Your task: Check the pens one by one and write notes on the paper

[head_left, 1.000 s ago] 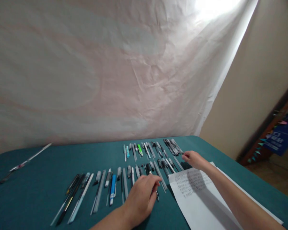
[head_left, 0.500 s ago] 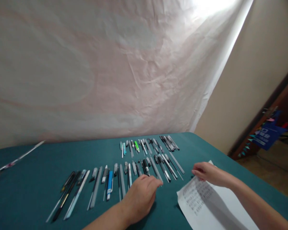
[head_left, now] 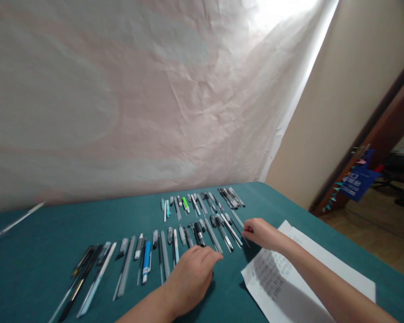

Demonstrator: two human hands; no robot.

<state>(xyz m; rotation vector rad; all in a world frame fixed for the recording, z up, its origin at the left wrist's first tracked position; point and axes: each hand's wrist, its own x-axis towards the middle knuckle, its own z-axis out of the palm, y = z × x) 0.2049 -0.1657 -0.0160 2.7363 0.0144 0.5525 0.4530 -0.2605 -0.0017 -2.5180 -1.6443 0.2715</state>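
Note:
My left hand [head_left: 192, 279] rests over the front of the nearer row of pen parts, its fingers curled down and bunched. Whatever it may hold is hidden under the palm. Just beyond its knuckles lies a black pen part [head_left: 199, 231]. My right hand [head_left: 260, 233] has its fingers pinched together at the right end of that row, beside a clear pen barrel [head_left: 237, 218] and a thin refill [head_left: 244, 238]. I cannot make out what is between those fingertips. Close to the left wrist are a blue pen barrel [head_left: 146, 261] and a clear barrel [head_left: 165, 254].
Written paper sheets [head_left: 306, 287] lie under my right forearm. A farther row of pen parts includes a bright green piece [head_left: 186, 204]. Black and white pen parts [head_left: 98, 278] sit at the left on the green tabletop [head_left: 47, 251]. A pale cloth [head_left: 138, 112] hangs behind.
My right hand has moved left, from over the paper's top edge to the right end of the nearer pen row. My left hand stays almost where it was. The view has shifted slightly right.

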